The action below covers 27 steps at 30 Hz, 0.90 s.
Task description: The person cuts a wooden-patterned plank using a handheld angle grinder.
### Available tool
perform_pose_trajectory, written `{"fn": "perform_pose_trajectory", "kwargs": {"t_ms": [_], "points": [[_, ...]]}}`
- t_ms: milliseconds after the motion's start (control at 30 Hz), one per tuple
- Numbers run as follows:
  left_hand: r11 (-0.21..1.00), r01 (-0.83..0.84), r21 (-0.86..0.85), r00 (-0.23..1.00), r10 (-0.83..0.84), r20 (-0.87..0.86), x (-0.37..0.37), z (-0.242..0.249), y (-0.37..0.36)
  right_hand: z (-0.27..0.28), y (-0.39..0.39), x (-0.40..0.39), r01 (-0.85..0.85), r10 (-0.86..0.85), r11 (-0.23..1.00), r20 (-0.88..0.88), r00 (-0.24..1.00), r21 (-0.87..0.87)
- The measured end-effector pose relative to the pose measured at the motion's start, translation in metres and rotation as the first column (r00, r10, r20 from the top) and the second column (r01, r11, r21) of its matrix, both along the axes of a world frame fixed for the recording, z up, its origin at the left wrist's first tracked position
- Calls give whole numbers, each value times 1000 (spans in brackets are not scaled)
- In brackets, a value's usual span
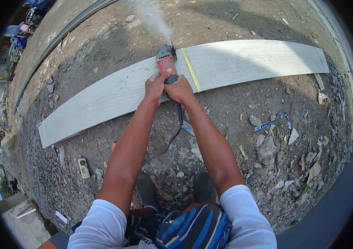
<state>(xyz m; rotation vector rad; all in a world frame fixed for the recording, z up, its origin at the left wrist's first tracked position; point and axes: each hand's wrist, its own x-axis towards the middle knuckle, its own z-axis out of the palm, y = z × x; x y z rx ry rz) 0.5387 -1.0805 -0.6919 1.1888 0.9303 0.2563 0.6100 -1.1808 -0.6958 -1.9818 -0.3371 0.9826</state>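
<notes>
Both my hands are closed around a red and black angle grinder [167, 62]. My left hand [155, 86] wraps the left side of its body, thumb along the top. My right hand [179, 89] grips the rear handle. The disc stands upright at the far end, by the far edge of a long pale board [242, 60], and a plume of dust [153, 20] blows away from it. Just right of the grinder, a yellow strip [191, 69] crosses the board. A black cord [171, 142] runs from the handle toward my feet. Whether the disc touches the board is hard to make out.
The board lies on rough, stony ground. A power socket block [84, 167] sits at the lower left. Rubble [266, 150] and blue-white plastic scraps [272, 120] lie at right. My boots [205, 186] stand below the board. A dark pipe [56, 39] curves along the upper left.
</notes>
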Motion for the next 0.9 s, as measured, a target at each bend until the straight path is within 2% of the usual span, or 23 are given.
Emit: {"fn": "perform_pose_trajectory", "kwargs": {"t_ms": [633,700,900], "points": [[1000,8,17,999,-7,-42,-1,4,-2,-12,0,-1,-16,14,999,30,999,45],[1000,-11,17,999,11,-30,-1,2,-2,-12,-1,-5,64,-75,994,128,989,85],[999,-9,34,999,11,-37,0,-2,-1,-10,-3,-5,69,-80,994,128,989,89]]}}
